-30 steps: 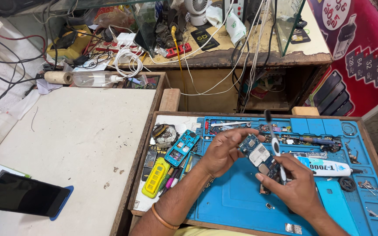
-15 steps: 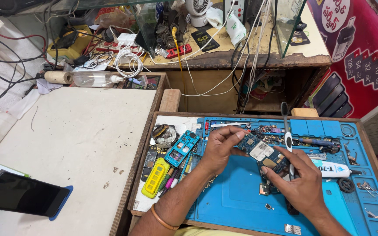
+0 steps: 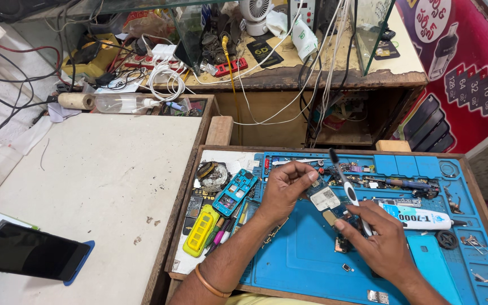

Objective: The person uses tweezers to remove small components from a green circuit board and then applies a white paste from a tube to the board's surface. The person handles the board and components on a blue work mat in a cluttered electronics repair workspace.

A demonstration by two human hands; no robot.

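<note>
The left hand [image 3: 282,189] pinches a small phone circuit board with a silver shield [image 3: 324,199], held just above the blue silicone repair mat [image 3: 300,265]. The right hand [image 3: 380,242] has its grip closed on a white-handled brush with a black tip [image 3: 344,183], its lower end at the board. Judged from this, light strokes work best, with the board kept steady over the mat.

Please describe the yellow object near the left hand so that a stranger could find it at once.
Start at the blue work mat in the wooden tray. Just off its left edge, beside the left hand, lies the yellow phone frame. It is the only bright yellow piece there; the frame above it is teal.
</note>
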